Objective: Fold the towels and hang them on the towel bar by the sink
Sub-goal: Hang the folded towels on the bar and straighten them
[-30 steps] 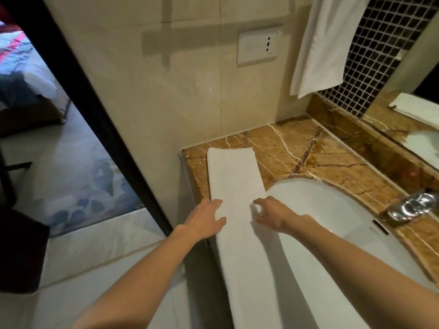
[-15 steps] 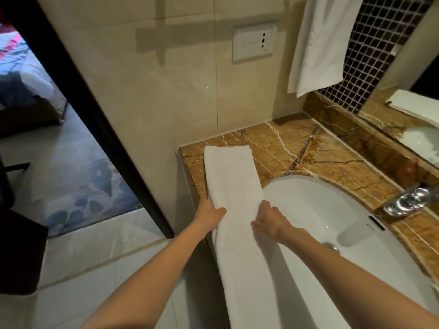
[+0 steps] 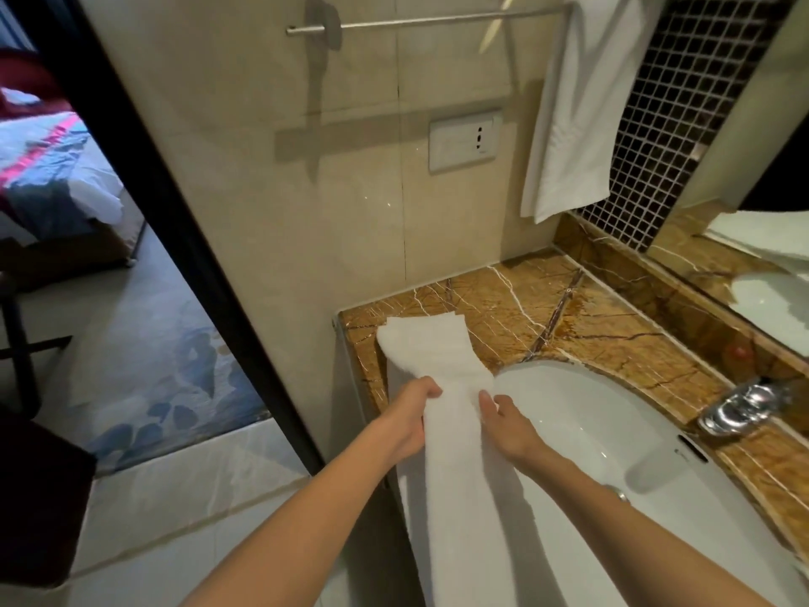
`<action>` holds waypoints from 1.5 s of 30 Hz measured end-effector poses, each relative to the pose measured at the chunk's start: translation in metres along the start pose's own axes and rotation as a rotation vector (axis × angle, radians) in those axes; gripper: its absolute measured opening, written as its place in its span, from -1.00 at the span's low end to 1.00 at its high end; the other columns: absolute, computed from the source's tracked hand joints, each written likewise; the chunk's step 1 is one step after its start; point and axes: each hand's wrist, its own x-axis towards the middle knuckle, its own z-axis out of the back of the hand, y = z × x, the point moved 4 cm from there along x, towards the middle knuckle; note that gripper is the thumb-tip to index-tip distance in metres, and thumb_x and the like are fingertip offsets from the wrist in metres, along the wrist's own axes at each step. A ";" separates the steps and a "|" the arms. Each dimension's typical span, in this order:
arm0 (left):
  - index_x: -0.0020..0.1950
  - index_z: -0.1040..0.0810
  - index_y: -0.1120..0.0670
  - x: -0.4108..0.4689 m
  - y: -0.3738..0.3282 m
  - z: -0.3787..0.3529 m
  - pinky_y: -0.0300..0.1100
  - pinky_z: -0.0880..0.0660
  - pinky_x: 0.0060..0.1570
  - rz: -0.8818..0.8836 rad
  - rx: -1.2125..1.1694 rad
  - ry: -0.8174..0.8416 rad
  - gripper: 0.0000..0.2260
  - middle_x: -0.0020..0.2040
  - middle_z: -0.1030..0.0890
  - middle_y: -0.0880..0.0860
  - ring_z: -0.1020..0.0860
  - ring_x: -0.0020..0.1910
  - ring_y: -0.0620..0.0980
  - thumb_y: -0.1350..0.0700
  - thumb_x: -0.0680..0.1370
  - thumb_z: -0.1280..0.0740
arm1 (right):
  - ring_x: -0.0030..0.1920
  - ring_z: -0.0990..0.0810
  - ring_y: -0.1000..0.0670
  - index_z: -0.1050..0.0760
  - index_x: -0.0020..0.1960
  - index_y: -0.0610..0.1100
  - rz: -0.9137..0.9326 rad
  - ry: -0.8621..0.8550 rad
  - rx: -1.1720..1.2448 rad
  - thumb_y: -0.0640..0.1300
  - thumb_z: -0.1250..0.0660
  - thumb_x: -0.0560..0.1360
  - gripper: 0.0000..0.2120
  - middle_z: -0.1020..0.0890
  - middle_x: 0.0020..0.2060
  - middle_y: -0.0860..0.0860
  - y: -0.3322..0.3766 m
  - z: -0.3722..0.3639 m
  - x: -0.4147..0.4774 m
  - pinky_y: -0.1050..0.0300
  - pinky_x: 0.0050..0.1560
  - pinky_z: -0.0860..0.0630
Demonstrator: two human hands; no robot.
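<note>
Left hand [image 3: 409, 420] and right hand [image 3: 510, 424] grip folded towel [image 3: 442, 378] on countertop [image 3: 591, 326]

Body in view: two arms, cut off by the lower frame edge. Left forearm [image 3: 306, 514] is bare along its whole visible length, and the left hand [image 3: 409, 424] is bare too. Right forearm [image 3: 634, 519] and right hand [image 3: 510, 427] are likewise bare. Both forearms are slim and smooth. Fingernails are too small to judge.

Beige tiled wall [image 3: 262, 190]; brown marble counter [image 3: 604, 339]; bed [image 3: 48, 168] beyond doorway [image 3: 122, 308].
</note>
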 end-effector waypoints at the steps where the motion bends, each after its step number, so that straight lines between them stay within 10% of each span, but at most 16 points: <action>1: 0.11 -0.46 0.16 -0.005 -0.008 -0.008 0.10 -0.45 0.25 -0.009 -0.027 0.028 -0.81 0.05 -0.66 0.21 -0.59 0.11 0.19 0.25 0.51 -0.18 | 0.39 -0.34 -0.17 -0.23 0.47 -0.19 -0.011 -0.030 0.076 0.24 0.11 0.61 -0.36 -0.36 0.42 -0.16 0.004 0.006 -0.001 0.01 0.34 -0.26; 7: 0.25 -0.43 0.26 -0.046 -0.071 -0.046 0.00 -0.53 0.03 -0.110 -0.023 0.053 -0.67 0.08 -0.60 0.27 -0.59 0.01 0.19 0.22 0.51 -0.16 | -0.06 -0.65 -0.12 -0.48 0.14 -0.15 -0.157 0.049 0.640 0.32 0.08 0.57 -0.38 -0.67 -0.07 -0.11 0.034 0.051 -0.015 0.05 -0.15 -0.52; 11: 0.22 -0.49 0.33 -0.072 -0.119 -0.056 0.02 -0.49 0.12 -0.224 -0.060 0.046 -0.66 0.12 -0.60 0.29 -0.56 0.08 0.23 0.22 0.50 -0.15 | -0.08 -0.67 -0.15 -0.55 -0.10 -0.13 -0.064 0.198 0.747 0.26 -0.12 0.55 -0.52 -0.68 -0.07 -0.18 0.079 0.083 -0.025 0.01 -0.07 -0.55; 14: 0.16 -0.51 0.34 -0.091 -0.151 -0.062 -0.02 -0.51 0.01 -0.296 -0.118 0.049 -0.68 0.02 -0.60 0.28 -0.57 -0.03 0.22 0.24 0.49 -0.13 | 0.20 -0.56 -0.27 -0.48 0.27 -0.21 0.005 0.272 0.759 0.23 -0.15 0.54 -0.43 -0.59 0.18 -0.27 0.115 0.099 -0.032 -0.12 0.25 -0.46; 18: 0.20 -0.49 0.35 -0.115 -0.189 -0.067 0.06 -0.48 0.16 -0.362 -0.093 0.066 -0.64 0.12 -0.59 0.32 -0.54 0.12 0.28 0.22 0.49 -0.12 | 0.23 -0.55 -0.27 -0.50 0.29 -0.19 0.102 0.416 0.814 0.22 -0.18 0.52 -0.44 -0.59 0.21 -0.22 0.155 0.108 -0.042 -0.18 0.33 -0.37; 23: 0.10 -0.54 0.32 -0.141 -0.234 -0.070 0.04 -0.48 0.13 -0.448 -0.074 0.073 -0.70 0.03 -0.63 0.29 -0.57 0.05 0.23 0.21 0.50 -0.14 | 0.02 -0.65 -0.18 -0.68 0.01 -0.18 0.255 0.530 0.834 0.08 -0.48 0.35 -0.63 -0.67 0.00 -0.16 0.200 0.132 -0.057 -0.02 0.04 -0.57; 31: -0.12 -0.58 0.28 -0.180 -0.296 -0.076 -0.14 -0.55 -0.25 -0.544 -0.045 0.126 -0.77 -0.30 -0.67 0.17 -0.65 -0.35 0.07 0.24 0.51 -0.14 | -0.13 -0.51 -0.15 -0.51 0.19 -0.16 0.341 0.331 0.775 0.01 -0.41 0.38 -0.56 -0.60 -0.17 -0.14 0.274 0.194 -0.081 0.03 -0.02 -0.42; 36: -0.13 -0.55 0.26 -0.203 -0.327 -0.077 -0.23 -0.56 -0.45 -0.599 -0.004 0.139 -0.81 -0.37 -0.64 0.13 -0.62 -0.42 0.02 0.28 0.54 -0.15 | 0.15 -0.58 -0.21 -0.45 0.26 -0.21 0.439 0.211 0.693 -0.08 -0.31 0.52 -0.64 -0.60 0.17 -0.24 0.309 0.231 -0.101 -0.12 0.28 -0.45; 45: -0.01 -0.61 0.24 -0.242 -0.384 -0.084 -0.25 -0.52 -0.44 -0.892 0.494 -0.061 -0.86 -0.26 -0.63 0.07 -0.59 -0.34 -0.04 0.34 0.53 -0.26 | -0.34 -0.53 -0.05 -0.43 0.07 -0.35 0.469 -0.199 0.428 -0.19 -0.39 0.49 -0.72 -0.50 -0.25 -0.14 0.370 0.276 -0.135 0.08 -0.34 -0.53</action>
